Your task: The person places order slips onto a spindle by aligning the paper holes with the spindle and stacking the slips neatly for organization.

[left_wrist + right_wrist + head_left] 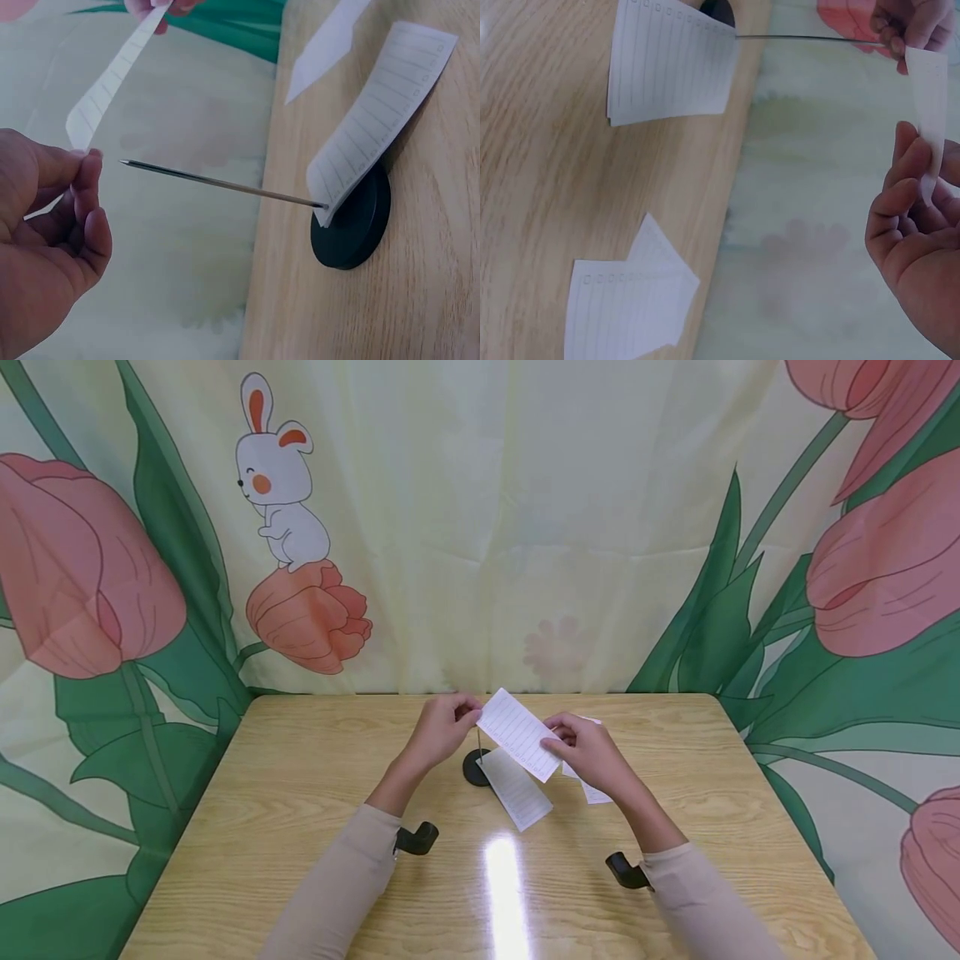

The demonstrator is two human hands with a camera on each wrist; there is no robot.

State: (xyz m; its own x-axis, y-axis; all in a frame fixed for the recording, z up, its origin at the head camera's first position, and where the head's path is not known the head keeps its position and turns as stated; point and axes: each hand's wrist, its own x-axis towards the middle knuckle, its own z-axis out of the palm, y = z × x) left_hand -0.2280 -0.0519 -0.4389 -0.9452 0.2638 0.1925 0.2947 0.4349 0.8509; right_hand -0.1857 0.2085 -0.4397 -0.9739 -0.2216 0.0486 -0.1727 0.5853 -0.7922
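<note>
A lined white paper slip is stretched between the two hands above the table. At its upper left corner the left hand pinches it between thumb and fingertips. The right hand grips the opposite end with thumb and fingers. Just under the slip stands a paper spike, a thin metal rod on a round black base. Lined slips are pierced on the rod near its foot, slanting away from the base. In the left wrist view, the held slip's pinched corner is beside the rod's pointed tip, apart from it.
More lined slips lie overlapping on the wooden table, partly behind the right hand in the head view. A curtain printed with tulips and a rabbit hangs behind the table's far edge. Black curved pieces sit at both wrists.
</note>
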